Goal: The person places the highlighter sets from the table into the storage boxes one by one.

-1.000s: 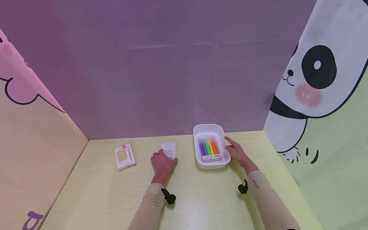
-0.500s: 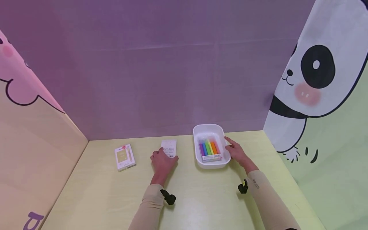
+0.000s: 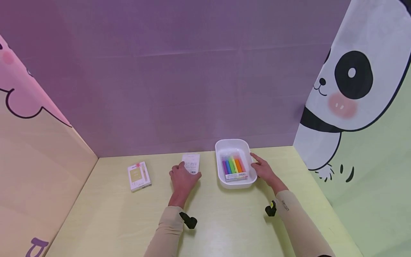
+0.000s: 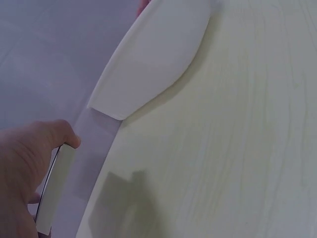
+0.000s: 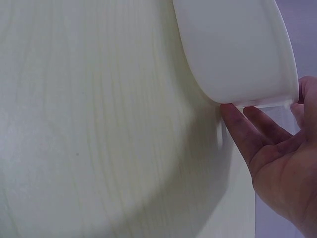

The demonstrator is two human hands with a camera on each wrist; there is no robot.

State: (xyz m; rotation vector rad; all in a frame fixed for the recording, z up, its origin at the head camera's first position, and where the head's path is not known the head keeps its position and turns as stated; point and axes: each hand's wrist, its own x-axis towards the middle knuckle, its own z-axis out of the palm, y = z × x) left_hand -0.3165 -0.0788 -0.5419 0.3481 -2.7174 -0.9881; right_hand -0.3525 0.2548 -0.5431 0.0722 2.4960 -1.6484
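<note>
Box (image 3: 192, 164) pinched in left hand (image 3: 183, 181), shifted slightly toward tray (image 3: 232, 147), gap narrowed; right hand (image 3: 265, 172), fingers extended, touches tray's side

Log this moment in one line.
left hand: holds white box | right hand: touches white tray | colourful pack: inside tray | second box: on table

left hand (image 4: 19, 166) | grips probable box (image 4: 55, 188) | white tray (image 4: 153, 57) near, apart
</note>
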